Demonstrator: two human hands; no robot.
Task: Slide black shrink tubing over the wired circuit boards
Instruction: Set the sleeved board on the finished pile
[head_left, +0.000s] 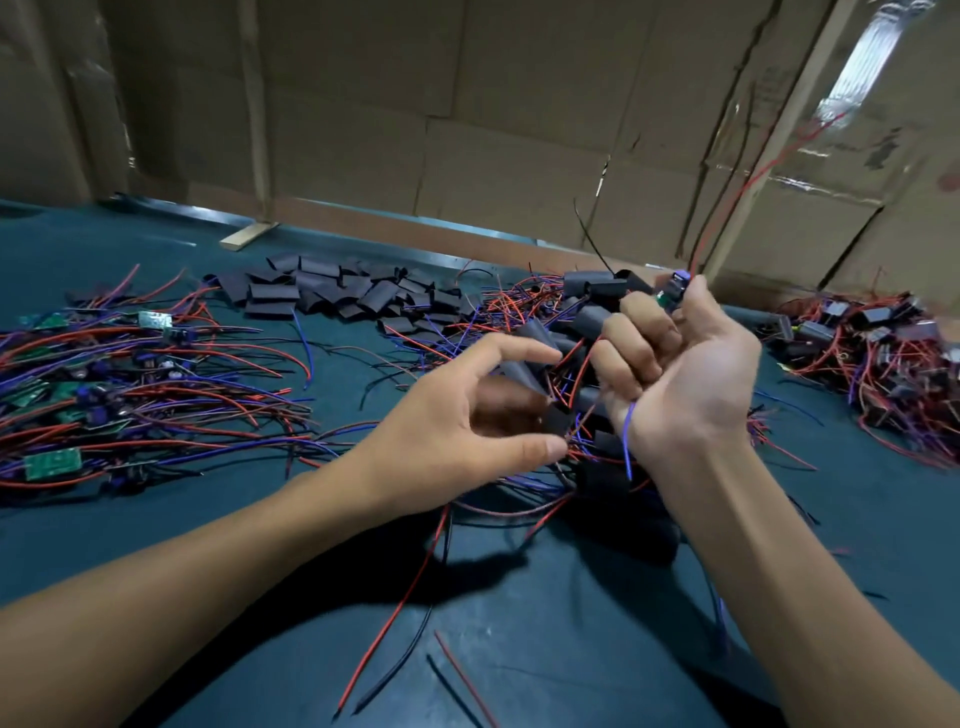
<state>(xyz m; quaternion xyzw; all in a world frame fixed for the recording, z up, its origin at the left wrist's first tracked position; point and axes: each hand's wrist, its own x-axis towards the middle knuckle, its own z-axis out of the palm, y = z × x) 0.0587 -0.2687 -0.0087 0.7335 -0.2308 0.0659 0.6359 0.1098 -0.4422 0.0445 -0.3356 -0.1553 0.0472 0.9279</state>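
my right hand (680, 364) is curled tight around a wired circuit board (670, 296), its green edge peeking out between fingers and thumb, red and blue wires rising above my fist and a blue wire hanging below it. my left hand (467, 421) hovers just left of that fist, fingers and thumb spread apart in a loose claw, holding nothing i can see, above a heap of tubed boards (576, 332). the loose pile of black shrink tubing (337, 293) lies well behind my left hand on the green table (519, 649). bare boards with wires (78, 395) spread far to its left; a finished heap (872, 358) sits right of my fist.
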